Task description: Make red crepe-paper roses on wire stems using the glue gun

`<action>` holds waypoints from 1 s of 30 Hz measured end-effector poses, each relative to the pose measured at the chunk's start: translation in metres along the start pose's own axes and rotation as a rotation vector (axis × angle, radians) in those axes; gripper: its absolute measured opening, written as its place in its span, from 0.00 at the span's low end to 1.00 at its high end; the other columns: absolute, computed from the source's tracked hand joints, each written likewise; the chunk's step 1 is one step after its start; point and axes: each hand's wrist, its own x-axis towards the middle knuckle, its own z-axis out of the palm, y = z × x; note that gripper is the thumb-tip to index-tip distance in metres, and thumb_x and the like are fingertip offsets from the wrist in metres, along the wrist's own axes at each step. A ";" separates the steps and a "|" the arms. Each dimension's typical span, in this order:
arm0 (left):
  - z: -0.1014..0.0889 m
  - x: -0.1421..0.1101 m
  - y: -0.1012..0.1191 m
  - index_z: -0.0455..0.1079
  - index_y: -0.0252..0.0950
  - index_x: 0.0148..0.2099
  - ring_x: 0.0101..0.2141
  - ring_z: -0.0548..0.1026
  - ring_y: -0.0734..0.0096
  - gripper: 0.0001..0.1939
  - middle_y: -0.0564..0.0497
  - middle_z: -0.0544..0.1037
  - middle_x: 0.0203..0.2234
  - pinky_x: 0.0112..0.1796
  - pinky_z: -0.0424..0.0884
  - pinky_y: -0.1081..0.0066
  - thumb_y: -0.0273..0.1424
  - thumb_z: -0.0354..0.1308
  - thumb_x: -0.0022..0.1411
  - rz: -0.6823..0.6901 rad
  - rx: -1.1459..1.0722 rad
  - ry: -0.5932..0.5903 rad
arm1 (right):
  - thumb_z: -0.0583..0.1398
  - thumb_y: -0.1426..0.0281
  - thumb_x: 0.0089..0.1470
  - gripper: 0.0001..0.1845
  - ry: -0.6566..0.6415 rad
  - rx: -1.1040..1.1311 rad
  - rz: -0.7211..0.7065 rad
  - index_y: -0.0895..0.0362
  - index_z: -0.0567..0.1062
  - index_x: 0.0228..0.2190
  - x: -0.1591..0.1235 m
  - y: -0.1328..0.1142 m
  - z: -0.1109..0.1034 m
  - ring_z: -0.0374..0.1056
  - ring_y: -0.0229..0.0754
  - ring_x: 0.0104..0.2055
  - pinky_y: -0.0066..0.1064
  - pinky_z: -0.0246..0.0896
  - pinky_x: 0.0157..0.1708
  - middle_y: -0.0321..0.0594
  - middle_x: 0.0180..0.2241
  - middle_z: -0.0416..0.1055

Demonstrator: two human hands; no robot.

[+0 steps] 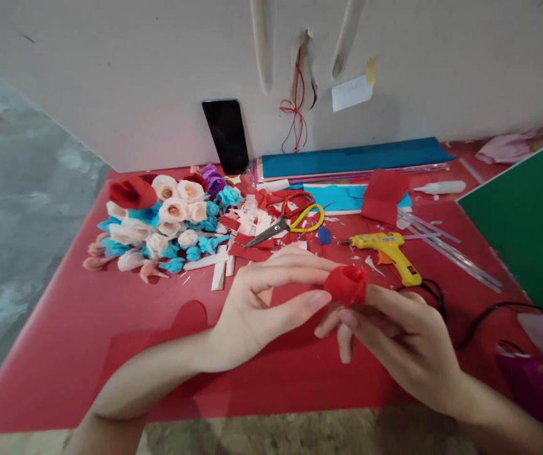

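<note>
Both hands meet over the middle of the red table (62, 328) around a small rolled red paper rose (347, 284). My left hand (262, 303) pinches the rose from the left, thumb and forefinger closed on it. My right hand (394, 335) grips it from below and the right, fingers curled under the roll. Red paper pieces (157, 341) lie flat beneath my left wrist.
A heap of finished paper roses (162, 218) in red, white, pink and blue lies at the left. Scissors (285, 224), a yellow glue gun (389, 249) with its black cord, glue sticks (446, 243), blue paper sheets (356, 158), a green board (531, 221) and a phone (226, 136) leaning on the wall surround the hands.
</note>
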 end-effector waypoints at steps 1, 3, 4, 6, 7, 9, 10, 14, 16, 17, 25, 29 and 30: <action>-0.001 0.000 -0.001 0.77 0.36 0.39 0.41 0.75 0.71 0.07 0.49 0.81 0.37 0.48 0.69 0.70 0.24 0.60 0.57 0.015 0.027 0.017 | 0.52 0.80 0.59 0.10 -0.002 0.010 0.006 0.55 0.68 0.37 -0.001 0.000 0.000 0.67 0.26 0.22 0.15 0.62 0.24 0.32 0.28 0.72; -0.002 0.001 -0.002 0.77 0.35 0.35 0.37 0.76 0.71 0.05 0.50 0.81 0.33 0.46 0.70 0.68 0.23 0.62 0.55 0.039 0.085 0.032 | 0.52 0.80 0.59 0.10 -0.013 -0.005 0.015 0.55 0.68 0.38 -0.002 0.000 0.000 0.66 0.26 0.22 0.15 0.61 0.23 0.32 0.28 0.72; -0.002 0.001 -0.002 0.77 0.35 0.34 0.35 0.76 0.72 0.04 0.50 0.81 0.32 0.45 0.70 0.68 0.22 0.62 0.54 0.050 0.109 0.036 | 0.53 0.80 0.58 0.09 -0.021 -0.024 0.018 0.55 0.68 0.37 -0.002 0.000 0.000 0.66 0.25 0.22 0.14 0.60 0.23 0.31 0.27 0.72; -0.002 0.002 -0.002 0.76 0.34 0.32 0.33 0.75 0.72 0.03 0.50 0.81 0.30 0.43 0.69 0.67 0.22 0.62 0.54 0.061 0.140 0.038 | 0.53 0.80 0.58 0.08 -0.017 -0.063 0.018 0.55 0.66 0.33 -0.003 0.000 0.000 0.65 0.25 0.21 0.13 0.58 0.21 0.30 0.25 0.70; -0.002 0.002 -0.001 0.76 0.34 0.31 0.33 0.75 0.72 0.03 0.50 0.81 0.29 0.43 0.69 0.67 0.22 0.63 0.54 0.062 0.151 0.036 | 0.53 0.80 0.58 0.08 -0.011 -0.082 0.017 0.56 0.64 0.30 -0.004 0.001 0.000 0.64 0.25 0.21 0.13 0.57 0.21 0.30 0.24 0.69; -0.002 0.003 0.001 0.76 0.33 0.30 0.32 0.74 0.72 0.02 0.49 0.81 0.28 0.42 0.69 0.67 0.23 0.63 0.54 0.059 0.162 0.032 | 0.54 0.78 0.58 0.09 -0.006 -0.125 0.025 0.56 0.62 0.27 -0.004 0.001 0.000 0.61 0.24 0.20 0.13 0.55 0.20 0.29 0.22 0.66; -0.002 0.003 0.001 0.76 0.33 0.30 0.32 0.74 0.72 0.02 0.49 0.81 0.28 0.42 0.69 0.66 0.23 0.63 0.53 0.057 0.167 0.030 | 0.54 0.78 0.58 0.10 -0.003 -0.142 0.027 0.56 0.61 0.26 -0.004 0.002 0.000 0.60 0.24 0.19 0.14 0.54 0.20 0.29 0.21 0.66; -0.003 0.004 0.002 0.75 0.32 0.28 0.31 0.74 0.71 0.02 0.48 0.81 0.27 0.42 0.69 0.65 0.25 0.64 0.52 0.065 0.176 0.033 | 0.54 0.78 0.58 0.10 0.007 -0.173 0.008 0.57 0.61 0.26 -0.002 0.003 -0.001 0.59 0.25 0.19 0.16 0.53 0.19 0.29 0.21 0.66; -0.004 0.004 0.001 0.76 0.33 0.31 0.32 0.74 0.70 0.03 0.48 0.81 0.29 0.43 0.69 0.64 0.26 0.61 0.56 0.077 0.150 0.012 | 0.54 0.79 0.58 0.09 0.012 -0.161 0.004 0.57 0.63 0.27 -0.001 0.002 -0.001 0.62 0.26 0.20 0.16 0.54 0.20 0.30 0.21 0.67; -0.005 0.003 0.001 0.76 0.34 0.33 0.33 0.75 0.69 0.05 0.48 0.81 0.32 0.43 0.69 0.63 0.27 0.59 0.59 0.090 0.124 -0.001 | 0.54 0.79 0.58 0.08 0.010 -0.144 0.011 0.57 0.65 0.29 0.000 0.002 -0.001 0.63 0.26 0.20 0.16 0.55 0.20 0.30 0.22 0.67; -0.004 0.003 -0.002 0.77 0.36 0.37 0.34 0.76 0.70 0.08 0.49 0.82 0.32 0.42 0.71 0.67 0.23 0.64 0.53 0.105 0.100 0.005 | 0.52 0.80 0.59 0.08 -0.042 0.026 0.054 0.57 0.68 0.34 -0.003 0.001 -0.002 0.67 0.29 0.22 0.18 0.61 0.21 0.35 0.27 0.72; -0.002 0.004 -0.003 0.77 0.34 0.34 0.33 0.75 0.71 0.07 0.49 0.81 0.30 0.42 0.70 0.69 0.23 0.67 0.49 0.087 0.078 0.019 | 0.53 0.82 0.57 0.10 -0.026 -0.049 -0.001 0.56 0.68 0.35 0.000 0.002 0.000 0.66 0.27 0.24 0.15 0.59 0.23 0.33 0.28 0.72; -0.002 0.004 -0.003 0.77 0.34 0.33 0.33 0.75 0.71 0.07 0.49 0.81 0.30 0.42 0.69 0.69 0.23 0.67 0.49 0.083 0.064 0.024 | 0.53 0.82 0.56 0.10 -0.011 -0.077 -0.031 0.56 0.69 0.34 0.002 0.001 0.000 0.66 0.27 0.24 0.15 0.59 0.23 0.33 0.27 0.72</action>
